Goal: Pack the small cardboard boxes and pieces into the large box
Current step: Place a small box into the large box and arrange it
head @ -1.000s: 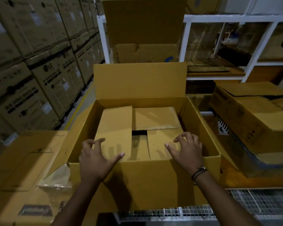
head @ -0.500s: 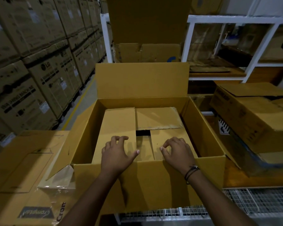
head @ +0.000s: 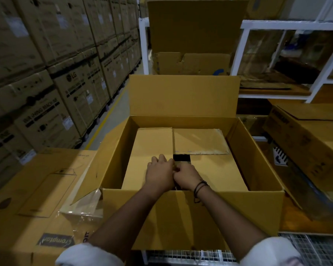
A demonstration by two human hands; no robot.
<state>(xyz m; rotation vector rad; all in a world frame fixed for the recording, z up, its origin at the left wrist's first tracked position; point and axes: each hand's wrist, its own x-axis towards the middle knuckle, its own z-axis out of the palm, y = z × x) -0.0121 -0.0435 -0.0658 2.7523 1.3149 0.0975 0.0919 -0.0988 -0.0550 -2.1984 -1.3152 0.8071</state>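
The large open box [head: 254,206] stands right in front of me, its rear flap [head: 183,95] upright. Inside lie flat cardboard pieces: a long one on the left [head: 152,143], one at the back right [head: 198,141] and one at the front right [head: 217,171]. A small dark gap [head: 182,158] shows between them. My left hand [head: 159,172] rests on the left piece with its fingertips at the gap. Touching it, my right hand [head: 186,176] is curled over the middle seam. The hands hide what lies under them.
Stacked LG cartons [head: 46,93] wall off the left. A flat Crompton carton [head: 27,208] lies at the lower left. Closed boxes [head: 306,143] sit close on the right, below a white rack [head: 277,25]. Another open box [head: 194,25] stands behind. Wire mesh [head: 315,250] lies beneath.
Both hands have moved inward from the box's near corners and now touch over the middle seam. The cardboard pieces have not shifted.
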